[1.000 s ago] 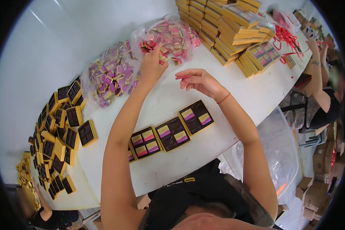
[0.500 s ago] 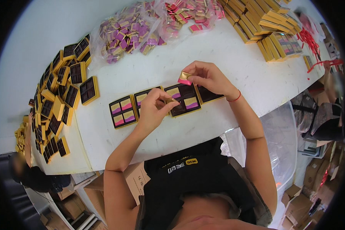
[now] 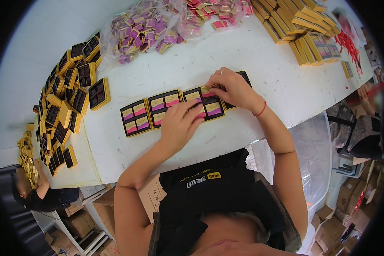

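Observation:
A row of shallow gold-edged boxes with dark four-part trays lies before me. My left hand is over the near left part of the third box, fingers apart, touching a pink wrapped square that lies in the tray and is partly covered. My right hand pinches a gold-and-pink wrapped square at the same box's far right part. Two gold-and-purple squares also sit in that box. The leftmost box holds wrapped squares in all its parts. Beneath my right hand, the last box is mostly hidden.
Piled boxes with dark trays stand at the left. Clear bags of purple squares and pink squares lie at the back. Stacked gold boxes and red ribbons are at the far right. Other people work at both sides.
My right hand has lowered its pink square into the third box. My left hand has brought its square down into the near left part, and its fingers have spread.

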A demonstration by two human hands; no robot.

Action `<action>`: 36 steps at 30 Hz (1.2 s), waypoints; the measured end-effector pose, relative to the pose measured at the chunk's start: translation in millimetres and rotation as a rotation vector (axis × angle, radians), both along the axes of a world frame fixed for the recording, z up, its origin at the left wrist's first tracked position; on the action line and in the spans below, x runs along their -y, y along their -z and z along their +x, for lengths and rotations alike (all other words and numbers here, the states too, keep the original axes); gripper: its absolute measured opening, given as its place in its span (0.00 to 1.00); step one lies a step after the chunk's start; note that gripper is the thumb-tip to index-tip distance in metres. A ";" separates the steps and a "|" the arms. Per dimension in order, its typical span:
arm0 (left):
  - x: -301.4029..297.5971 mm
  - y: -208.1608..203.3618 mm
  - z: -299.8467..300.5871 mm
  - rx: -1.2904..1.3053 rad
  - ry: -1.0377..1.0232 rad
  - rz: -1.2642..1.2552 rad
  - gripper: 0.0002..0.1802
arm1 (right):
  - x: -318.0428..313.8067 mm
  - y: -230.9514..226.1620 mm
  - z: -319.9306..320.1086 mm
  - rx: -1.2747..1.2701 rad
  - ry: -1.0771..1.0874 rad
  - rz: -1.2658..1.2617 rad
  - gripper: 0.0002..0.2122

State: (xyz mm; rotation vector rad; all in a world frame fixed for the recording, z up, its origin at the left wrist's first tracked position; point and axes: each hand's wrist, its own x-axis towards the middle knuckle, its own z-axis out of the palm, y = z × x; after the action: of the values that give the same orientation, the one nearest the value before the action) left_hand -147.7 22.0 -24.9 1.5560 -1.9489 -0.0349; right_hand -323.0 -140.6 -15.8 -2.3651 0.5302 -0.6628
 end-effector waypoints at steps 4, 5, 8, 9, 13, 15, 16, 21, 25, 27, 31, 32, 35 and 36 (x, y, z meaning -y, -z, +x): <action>-14.9 5.0 -6.2 0.145 0.043 -0.019 0.19 | -5.0 2.7 -1.0 0.044 -0.032 -0.052 0.04; -16.0 6.9 -6.3 0.185 0.039 -0.024 0.19 | -6.8 3.3 -0.9 0.012 -0.034 -0.142 0.04; -17.7 11.8 -4.8 0.252 0.037 -0.038 0.22 | -12.1 2.6 -0.3 -0.108 -0.071 -0.418 0.07; -17.7 13.1 -3.9 0.287 0.051 -0.052 0.22 | -14.9 1.1 -1.4 -0.140 -0.071 -0.470 0.07; -18.5 13.0 -0.6 0.339 0.083 -0.074 0.22 | -34.4 -7.7 -6.7 -0.230 -0.105 -0.509 0.11; -16.8 9.3 2.0 0.308 0.117 -0.090 0.22 | -35.8 -13.1 -9.9 -0.328 -0.113 -0.500 0.13; -15.5 6.4 2.9 0.302 0.129 -0.080 0.20 | -27.6 -16.8 -12.7 -0.302 -0.163 -0.464 0.10; 0.2 -11.9 2.9 0.150 0.160 -0.044 0.17 | 99.6 -10.7 14.4 0.055 0.232 -0.060 0.08; 52.0 -28.2 12.5 0.034 0.184 -0.092 0.12 | 196.8 13.3 40.4 -0.178 0.527 -0.118 0.12; 112.2 -30.4 22.7 -0.036 0.138 -0.117 0.10 | 210.8 29.6 55.0 -0.278 0.613 -0.164 0.15; 271.1 -26.8 45.8 -0.037 0.003 -0.083 0.11 | 212.9 35.0 67.5 -0.273 0.769 -0.130 0.17; 301.6 -22.8 49.1 -0.044 -0.054 0.026 0.12 | 210.7 30.7 66.7 -0.335 0.783 -0.046 0.17; 356.9 -3.8 47.8 0.039 -0.276 0.221 0.19 | 195.9 9.9 47.1 0.117 0.503 0.533 0.14; 367.5 1.1 47.3 0.059 -0.310 0.227 0.28 | 184.6 3.6 35.5 0.241 0.435 0.721 0.09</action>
State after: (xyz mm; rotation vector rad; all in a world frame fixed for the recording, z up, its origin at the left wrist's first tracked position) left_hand -100.4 -345.5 -26.0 2.0145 -1.7747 -0.0828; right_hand -287.5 -325.3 -19.4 -1.4853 0.9929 -0.7689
